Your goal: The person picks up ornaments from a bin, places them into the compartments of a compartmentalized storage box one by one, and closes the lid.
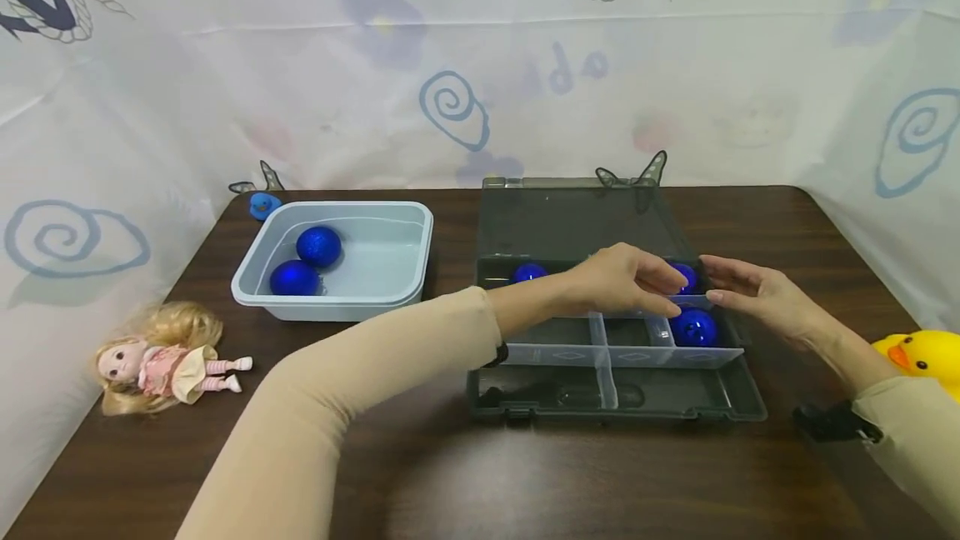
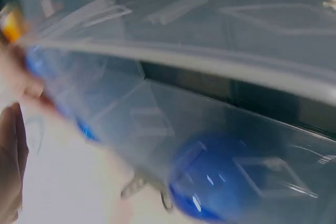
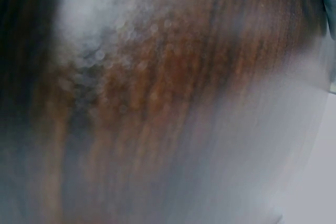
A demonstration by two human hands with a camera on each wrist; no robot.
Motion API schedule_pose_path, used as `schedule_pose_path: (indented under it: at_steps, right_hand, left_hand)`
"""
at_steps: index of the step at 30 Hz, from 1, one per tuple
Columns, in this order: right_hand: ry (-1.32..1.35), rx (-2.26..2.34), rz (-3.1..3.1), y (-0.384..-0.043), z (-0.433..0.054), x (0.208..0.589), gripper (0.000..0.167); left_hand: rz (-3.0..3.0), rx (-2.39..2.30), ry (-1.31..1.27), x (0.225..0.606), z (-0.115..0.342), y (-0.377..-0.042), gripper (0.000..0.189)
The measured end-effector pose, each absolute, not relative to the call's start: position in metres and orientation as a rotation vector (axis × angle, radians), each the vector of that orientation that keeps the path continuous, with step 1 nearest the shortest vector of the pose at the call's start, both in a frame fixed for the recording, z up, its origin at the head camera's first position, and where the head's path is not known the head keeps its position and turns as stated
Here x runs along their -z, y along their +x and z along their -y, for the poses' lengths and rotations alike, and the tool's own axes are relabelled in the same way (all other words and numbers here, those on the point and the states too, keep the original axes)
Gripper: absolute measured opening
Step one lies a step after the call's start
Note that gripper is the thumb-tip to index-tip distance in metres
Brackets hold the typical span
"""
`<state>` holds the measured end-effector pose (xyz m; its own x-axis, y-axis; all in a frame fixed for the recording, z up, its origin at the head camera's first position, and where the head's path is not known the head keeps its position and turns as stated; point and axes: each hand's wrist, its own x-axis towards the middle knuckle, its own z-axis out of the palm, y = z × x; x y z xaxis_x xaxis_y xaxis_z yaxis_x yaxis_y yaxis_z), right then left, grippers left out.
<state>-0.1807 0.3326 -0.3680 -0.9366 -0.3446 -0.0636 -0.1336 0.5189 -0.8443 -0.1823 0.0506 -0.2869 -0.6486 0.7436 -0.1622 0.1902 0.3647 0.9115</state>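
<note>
Shiny blue balls (image 1: 693,328) lie in two places on the dark wood-grain bench (image 1: 435,473): two in a pale blue plastic basin (image 1: 375,307), and three visible in a smoky-grey translucent plastic organiser box (image 1: 495,414). Being round, they probably rely on walls to stop them rolling; the basin's sides and the box's clear plastic dividers (image 1: 597,330) would serve. The grey lid (image 1: 558,215) stands raised at the back, leaving the compartments reachable. The left hand (image 1: 626,277) reaches across above the box, fingers extended and parted from the thumb, nothing visibly gripped. Opposite, the right hand (image 1: 772,298) has its fingers loosely spread at the box's right rear corner, likewise gripping nothing visible. Together they flank the rear right ball, perhaps to steady it or the wall there; whether either touches it, I cannot tell.
</note>
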Motion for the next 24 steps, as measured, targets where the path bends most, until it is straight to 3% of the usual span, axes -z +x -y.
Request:
schedule_pose_path:
  at_steps: [7, 17, 24]
  right_hand:
    - [-0.438, 1.41, -2.555, -0.179, -0.334, 0.369, 0.056]
    - [-0.464, 1.434, -2.539, -0.178, -0.334, 0.373, 0.056]
    - [-0.473, 1.435, -2.531, -0.179, -0.334, 0.373, 0.055]
  left_hand:
    - [-2.13, -1.486, 0.66, 0.265, 0.051, -0.188, 0.038]
    - [-2.413, -1.473, 0.194, 0.275, 0.239, -0.198, 0.052]
    - [-2.605, -1.235, 0.023, 0.282, 0.298, -0.189, 0.06]
